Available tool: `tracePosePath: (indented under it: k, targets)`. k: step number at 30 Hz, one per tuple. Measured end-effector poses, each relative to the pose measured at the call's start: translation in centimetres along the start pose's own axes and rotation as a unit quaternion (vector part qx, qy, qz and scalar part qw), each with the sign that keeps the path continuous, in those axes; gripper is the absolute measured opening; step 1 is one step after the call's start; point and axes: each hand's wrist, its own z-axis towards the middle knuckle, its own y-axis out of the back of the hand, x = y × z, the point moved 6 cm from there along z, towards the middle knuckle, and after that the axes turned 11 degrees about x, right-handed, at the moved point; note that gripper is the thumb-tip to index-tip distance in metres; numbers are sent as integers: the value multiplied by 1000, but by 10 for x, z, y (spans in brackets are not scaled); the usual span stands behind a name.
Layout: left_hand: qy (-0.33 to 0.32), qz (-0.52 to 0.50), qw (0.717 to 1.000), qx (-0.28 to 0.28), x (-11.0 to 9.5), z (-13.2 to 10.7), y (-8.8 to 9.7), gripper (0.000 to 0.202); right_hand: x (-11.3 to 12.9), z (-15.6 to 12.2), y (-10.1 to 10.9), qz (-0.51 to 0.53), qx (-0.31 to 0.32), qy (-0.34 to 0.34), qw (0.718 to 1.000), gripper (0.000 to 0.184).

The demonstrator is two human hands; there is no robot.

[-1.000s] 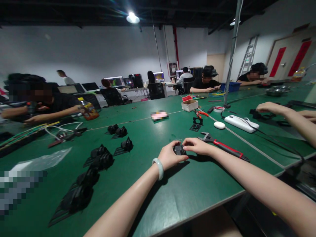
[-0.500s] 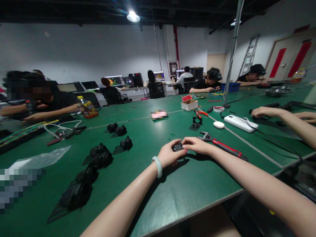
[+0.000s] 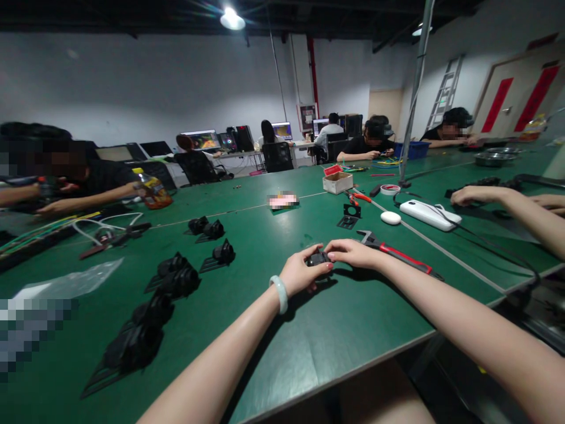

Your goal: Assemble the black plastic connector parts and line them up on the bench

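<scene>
My left hand (image 3: 299, 272), with a pale bangle on its wrist, is closed around a small black part (image 3: 316, 258) just above the green table. The fingertips of my right hand (image 3: 353, 254) pinch the right side of that part. Fingers cover much of it, so its exact kind is hidden. Just beyond my right hand lies an adjustable wrench (image 3: 404, 259) with a red and black handle. Past the wrench stands a black bracket (image 3: 352, 211) with a round hole. To the left, several black assemblies with slotted base plates (image 3: 223, 253) are spread in a loose line.
A white mouse (image 3: 391, 218), a white power bank (image 3: 429, 214) with a black cable, orange-handled pliers (image 3: 362, 198) and a small box (image 3: 338, 183) lie to the right. A metal pole (image 3: 414, 100) rises behind. A co-worker's hand (image 3: 474, 195) works at far right; a plastic bag (image 3: 75, 284) lies left.
The view has shifted slightly. Both hands stay on the black part, and the right fingers have changed position on it only a little.
</scene>
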Motion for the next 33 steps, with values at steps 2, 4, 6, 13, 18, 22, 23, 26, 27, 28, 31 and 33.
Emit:
tracePosePath:
  k: [2, 4, 6, 13, 18, 22, 23, 26, 27, 28, 31, 33]
  targets:
    - [2, 0, 1000, 4, 0, 0, 0, 69, -1, -1, 2, 12, 5, 5, 1000, 24]
    - [3, 5, 1000, 6, 0, 1, 0, 70, -1, -2, 2, 38, 9, 17, 999, 26]
    - [1, 9, 1000, 6, 0, 0, 1, 70, 0, -3, 1, 72, 15, 32, 997, 32]
    - [-6, 16, 1000, 1, 0, 1, 0, 70, 8, -4, -4, 138, 22, 51, 989, 45]
    - [-5, 23, 1000, 0, 1, 1, 0, 70, 7, -3, -3, 139, 8, 49, 989, 39]
    - [-7, 16, 1000, 0, 1, 1, 0, 70, 7, -3, -3, 131, 2, 52, 990, 39]
    - [-8, 16, 1000, -1, 1, 0, 0, 70, 8, -3, -3, 133, 3, 52, 990, 39]
    - [-11, 18, 1000, -1, -1, 0, 0, 70, 9, -2, -3, 142, 12, 53, 988, 40]
    - [-11, 19, 1000, -2, -1, 0, 0, 70, 10, -2, -4, 143, 15, 52, 988, 40]
    - [-10, 20, 1000, -3, -1, -1, 0, 70, 10, -2, -4, 142, 16, 49, 988, 41]
    - [-7, 22, 1000, -7, -3, -1, 0, 70, 8, -2, -3, 138, 17, 43, 989, 40]
    - [-9, 23, 1000, -7, -3, -2, 0, 70, 7, -1, -4, 138, 21, 45, 989, 39]
